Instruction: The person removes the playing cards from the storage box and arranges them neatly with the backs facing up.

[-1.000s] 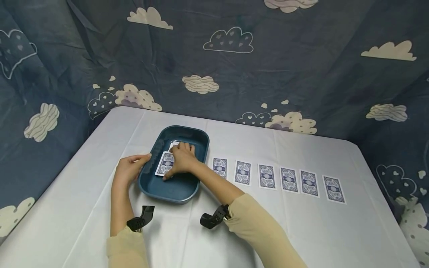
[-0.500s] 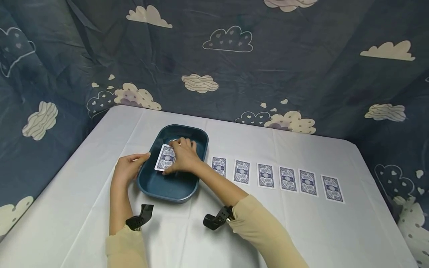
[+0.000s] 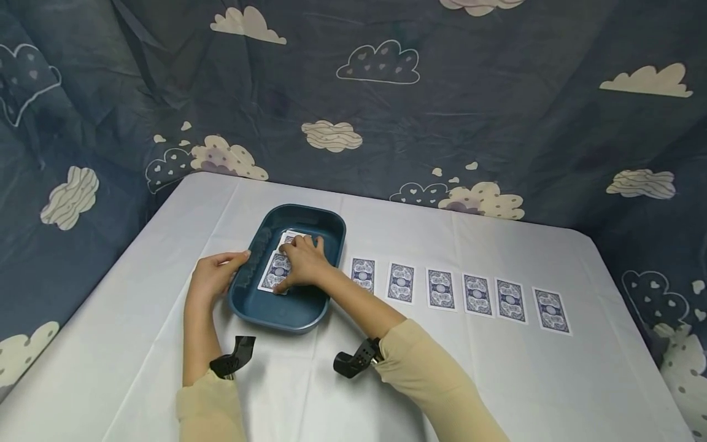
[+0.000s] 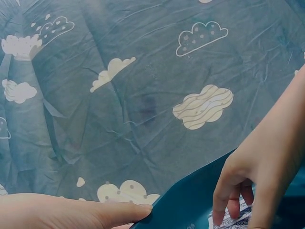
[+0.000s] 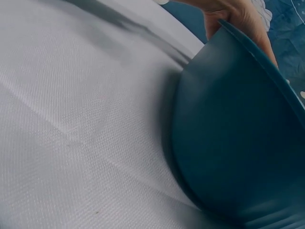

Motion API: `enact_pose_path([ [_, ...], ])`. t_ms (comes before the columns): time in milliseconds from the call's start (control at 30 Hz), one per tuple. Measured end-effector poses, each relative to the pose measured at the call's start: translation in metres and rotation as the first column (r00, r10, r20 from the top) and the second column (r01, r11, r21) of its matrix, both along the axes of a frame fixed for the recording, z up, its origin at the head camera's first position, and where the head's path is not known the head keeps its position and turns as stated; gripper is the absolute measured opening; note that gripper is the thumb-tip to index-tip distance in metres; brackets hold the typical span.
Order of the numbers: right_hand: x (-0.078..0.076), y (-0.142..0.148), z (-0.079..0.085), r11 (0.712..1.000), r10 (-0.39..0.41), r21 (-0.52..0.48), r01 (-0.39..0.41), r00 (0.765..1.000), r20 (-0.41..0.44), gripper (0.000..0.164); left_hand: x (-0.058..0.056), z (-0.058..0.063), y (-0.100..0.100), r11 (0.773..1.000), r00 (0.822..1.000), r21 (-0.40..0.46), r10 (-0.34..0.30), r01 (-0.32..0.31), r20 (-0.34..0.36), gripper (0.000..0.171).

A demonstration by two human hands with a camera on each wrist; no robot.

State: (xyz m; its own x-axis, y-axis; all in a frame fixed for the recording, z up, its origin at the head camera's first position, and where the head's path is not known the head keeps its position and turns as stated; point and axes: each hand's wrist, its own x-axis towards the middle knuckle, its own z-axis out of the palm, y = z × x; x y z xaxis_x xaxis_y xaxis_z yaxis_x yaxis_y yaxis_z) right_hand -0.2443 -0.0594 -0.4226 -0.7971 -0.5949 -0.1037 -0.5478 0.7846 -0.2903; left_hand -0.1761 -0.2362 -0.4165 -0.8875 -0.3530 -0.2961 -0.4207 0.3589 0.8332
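A deep blue plastic tray (image 3: 298, 316) stands on the left of the table. My left hand (image 3: 212, 277) pinches its left rim, thumb on top; the left wrist view shows that thumb (image 4: 119, 211) on the edge. Inside the tray, my right hand (image 3: 304, 264) holds a blue-backed playing card (image 3: 273, 270) between thumb and fingertips, covering its right side. Another playing card (image 3: 288, 237) shows partly behind those fingers. In the right wrist view the tray's outer wall (image 5: 228, 119) fills the right, and the right hand is out of sight.
Several face-down playing cards (image 3: 440, 290) lie in a row on the white tablecloth (image 3: 552, 380), running right from the tray. A dark cloud-patterned cloth (image 3: 386, 104) hangs behind and beside the table.
The held card shifted away from me half a second ago, covering most of the card behind. Now it is back nearer me and that card shows again. The left hand stays put.
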Motion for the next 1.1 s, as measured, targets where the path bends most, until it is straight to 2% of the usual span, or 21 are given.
enact_pose_path([
  [167,-0.0006,-0.0015,-0.0022,0.998,0.023,0.067,-0.021,0.999,-0.027,0.095,0.0,0.0013,0.0008,1.0,1.0,-0.01,0.0,0.0,0.001,0.056],
  [300,-0.0014,-0.0022,-0.0039,0.995,0.03,0.091,-0.027,0.999,-0.036,0.092,-0.0003,0.0017,0.0004,1.0,1.0,-0.001,0.002,-0.002,-0.005,0.056],
  [533,-0.0014,-0.001,-0.0042,0.999,0.012,0.04,-0.011,1.0,-0.019,0.079,-0.001,0.0019,0.0009,1.0,1.0,0.009,0.001,-0.001,-0.013,0.055],
  [733,-0.0017,-0.0014,-0.0049,0.998,-0.007,0.055,0.008,1.0,-0.026,0.086,-0.0016,0.0015,0.0015,1.0,1.0,0.004,0.002,-0.002,-0.012,0.053],
  [1100,-0.0009,-0.0022,-0.0032,0.998,-0.015,0.068,0.016,1.0,-0.023,0.091,-0.001,0.0013,0.0004,1.0,1.0,-0.002,0.003,-0.003,-0.008,0.054],
])
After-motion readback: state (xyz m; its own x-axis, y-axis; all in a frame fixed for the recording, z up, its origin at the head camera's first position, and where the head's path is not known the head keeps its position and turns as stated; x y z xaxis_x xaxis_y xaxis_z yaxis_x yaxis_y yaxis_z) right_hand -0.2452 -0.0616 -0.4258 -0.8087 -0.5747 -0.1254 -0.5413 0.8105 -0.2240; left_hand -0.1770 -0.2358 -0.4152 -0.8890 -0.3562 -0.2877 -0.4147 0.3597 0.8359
